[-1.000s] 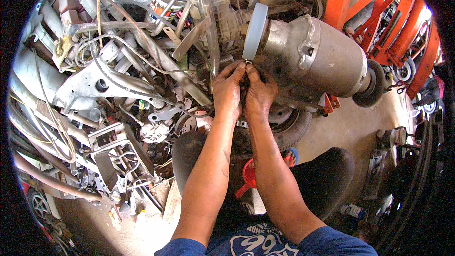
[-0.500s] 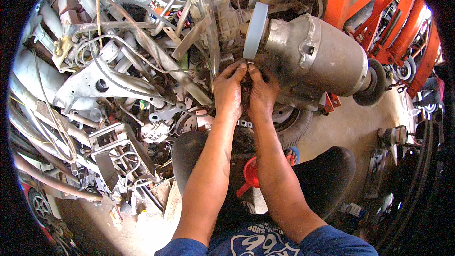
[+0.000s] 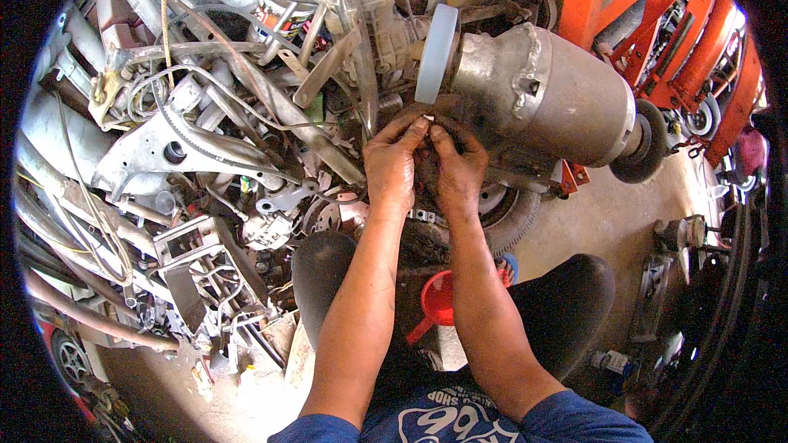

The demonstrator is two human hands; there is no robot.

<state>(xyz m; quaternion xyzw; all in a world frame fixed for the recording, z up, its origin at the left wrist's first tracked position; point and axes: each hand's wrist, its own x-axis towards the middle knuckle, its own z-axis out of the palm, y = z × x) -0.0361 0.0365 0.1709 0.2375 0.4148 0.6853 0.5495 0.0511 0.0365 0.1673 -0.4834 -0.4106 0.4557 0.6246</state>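
My left hand [image 3: 389,168] and my right hand [image 3: 460,172] are side by side, thumbs and fingers pinched together at the tips. Between them a small light-coloured piece [image 3: 428,118] just shows; most of it is hidden by my fingers and its kind cannot be made out. Right above the fingertips stands the pale blue-grey grinding wheel [image 3: 437,53] of a bench grinder [image 3: 566,102]. A narrow gap separates the fingertips from the wheel's lower edge. At the grinder's other end is a dark round wheel [image 3: 642,143].
Metal scrap, including a pale control arm [image 3: 156,160] and a metal bracket frame [image 3: 193,258], piles up on the left. Orange steel frames [image 3: 587,0] rise at the far right. Below my forearms sits a red plastic dipper [image 3: 437,299], between my knees. A tyre [image 3: 513,226] lies under the grinder.
Both hands have drawn slightly down and away from the grinding wheel, and the tip of the small piece shows more. The whole view has shifted a little.
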